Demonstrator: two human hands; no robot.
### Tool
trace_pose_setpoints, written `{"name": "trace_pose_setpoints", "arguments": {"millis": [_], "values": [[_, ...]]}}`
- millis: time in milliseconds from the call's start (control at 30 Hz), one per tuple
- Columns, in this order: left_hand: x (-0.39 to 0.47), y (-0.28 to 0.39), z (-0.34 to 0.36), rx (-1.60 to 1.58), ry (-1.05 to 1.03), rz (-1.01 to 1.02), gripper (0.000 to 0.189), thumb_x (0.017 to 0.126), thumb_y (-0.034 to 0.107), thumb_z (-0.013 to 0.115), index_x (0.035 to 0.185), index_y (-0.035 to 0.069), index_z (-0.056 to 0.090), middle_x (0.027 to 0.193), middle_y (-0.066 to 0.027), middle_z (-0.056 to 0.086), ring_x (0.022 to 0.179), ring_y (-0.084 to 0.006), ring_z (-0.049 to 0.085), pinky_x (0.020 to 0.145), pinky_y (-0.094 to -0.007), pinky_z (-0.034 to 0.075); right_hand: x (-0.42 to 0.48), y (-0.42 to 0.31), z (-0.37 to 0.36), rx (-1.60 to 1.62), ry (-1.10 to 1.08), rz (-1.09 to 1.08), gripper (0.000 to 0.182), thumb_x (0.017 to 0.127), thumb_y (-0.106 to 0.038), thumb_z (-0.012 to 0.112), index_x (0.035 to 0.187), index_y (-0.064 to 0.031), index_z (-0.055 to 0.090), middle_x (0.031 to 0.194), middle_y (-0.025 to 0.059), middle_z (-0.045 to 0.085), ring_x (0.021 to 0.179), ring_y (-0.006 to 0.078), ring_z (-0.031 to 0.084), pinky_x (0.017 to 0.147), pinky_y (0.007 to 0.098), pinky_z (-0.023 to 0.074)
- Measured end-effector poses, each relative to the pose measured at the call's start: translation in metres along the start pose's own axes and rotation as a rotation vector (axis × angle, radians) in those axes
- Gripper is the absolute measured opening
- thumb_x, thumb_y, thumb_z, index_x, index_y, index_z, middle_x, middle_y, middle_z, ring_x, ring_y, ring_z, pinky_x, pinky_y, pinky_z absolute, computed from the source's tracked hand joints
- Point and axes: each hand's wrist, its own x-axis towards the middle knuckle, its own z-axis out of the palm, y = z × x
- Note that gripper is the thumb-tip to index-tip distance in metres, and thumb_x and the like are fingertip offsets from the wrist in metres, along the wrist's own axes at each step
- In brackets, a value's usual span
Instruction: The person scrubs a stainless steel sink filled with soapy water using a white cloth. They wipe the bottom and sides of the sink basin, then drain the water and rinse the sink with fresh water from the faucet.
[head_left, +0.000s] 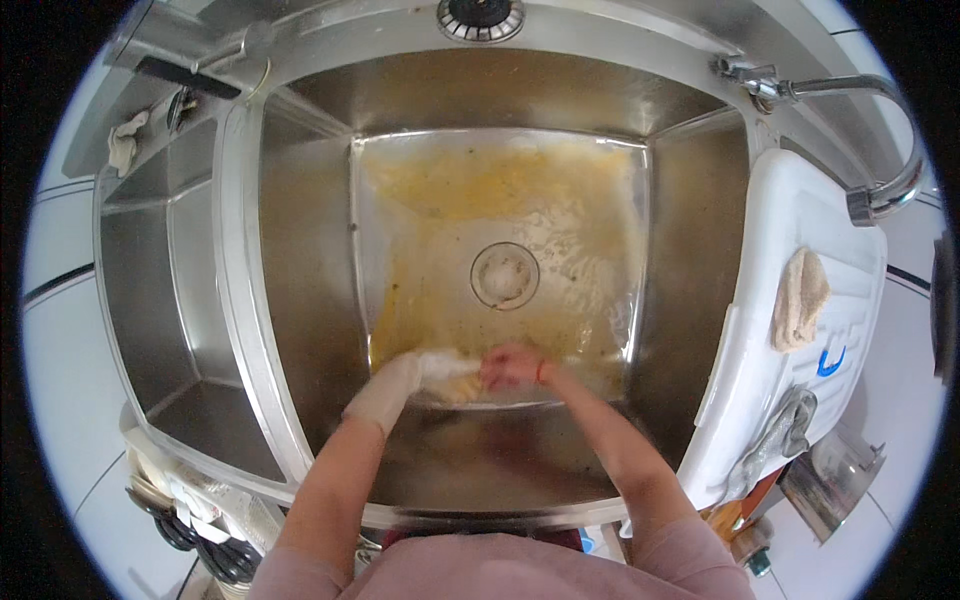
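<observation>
Both hands reach down into a deep stainless-steel sink basin (502, 202), whose floor is wet and has yellowish-brown residue. My left hand (442, 373), in a whitish glove, is blurred near the basin's front edge, and a yellowish patch shows at its fingers. Close beside it on the right is my right hand (514, 366), bare and also blurred, with a red band at the wrist. Whether either hand holds something cannot be made out. Beyond them lies the round drain (505, 276), in the middle of the floor.
A second steel basin (206, 285) adjoins at left. On the right, a white ribbed drainboard (847, 247) bears a beige cloth (801, 300), a blue plastic item (831, 361) and a grey cloth (787, 427). A curved chrome faucet (904, 157) stands at the back right.
</observation>
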Motion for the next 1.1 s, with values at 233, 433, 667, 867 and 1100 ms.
{"name": "trace_pose_setpoints", "arguments": {"millis": [233,433,667,867,1100], "values": [[-0.041,0.093,-0.001,0.135,0.559,0.819,0.054,0.112,0.044,0.065,0.144,0.001,0.067,0.129,-0.0099,0.078,0.113,-0.0219,0.074,0.104,-0.0382,0.058,-0.027,-0.053,-0.07,0.431,0.918,-0.71,0.034,0.111,-0.041,0.067,0.115,-0.01,0.08,0.106,0.0069,0.083,0.098,0.0154,0.075,0.085,0.0347,0.059],[-0.082,0.033,0.037,0.866,0.243,-0.069,0.077,0.097,0.08,0.059,0.15,0.024,0.067,0.157,-0.0057,0.065,0.143,-0.027,0.06,0.122,-0.0469,0.044,-0.086,0.001,-0.03,-0.444,-0.061,0.132,0.04,0.106,-0.045,0.072,0.106,-0.0065,0.081,0.095,0.0049,0.082,0.088,0.0193,0.076,0.087,0.0358,0.0595],[-0.028,0.08,0.048,0.524,0.432,0.145,0.053,0.11,0.05,0.053,0.14,0.01,0.072,0.139,-0.0186,0.074,0.129,-0.0302,0.07,0.112,-0.0426,0.052,-0.014,0.007,-0.045,0.071,0.192,0.077,0.035,0.104,-0.038,0.077,0.111,-0.0041,0.082,0.092,0.0066,0.081,0.083,0.0175,0.075,0.081,0.0339,0.0594],[-0.08,0.082,0.037,0.329,1.299,0.672,0.06,0.11,0.04,0.059,0.161,0.009,0.054,0.166,-0.0232,0.051,0.153,-0.0446,0.047,0.127,-0.0505,0.04,-0.036,-0.033,-0.101,-0.057,1.289,-0.484,0.045,0.109,-0.037,0.068,0.128,0.0027,0.075,0.117,0.023,0.079,0.109,0.0367,0.076,0.097,0.0437,0.0577],[-0.04,-0.001,-0.022,1.05,1.658,0.513,0.075,0.106,0.031,0.062,0.164,-0.009,0.039,0.168,-0.0345,0.043,0.155,-0.0542,0.039,0.132,-0.0533,0.032,-0.074,-0.007,-0.137,-0.676,1.674,-0.293,0.069,0.111,-0.037,0.06,0.166,0.0014,0.044,0.171,0.025,0.045,0.16,0.0425,0.042,0.133,0.05,0.0315]]}}
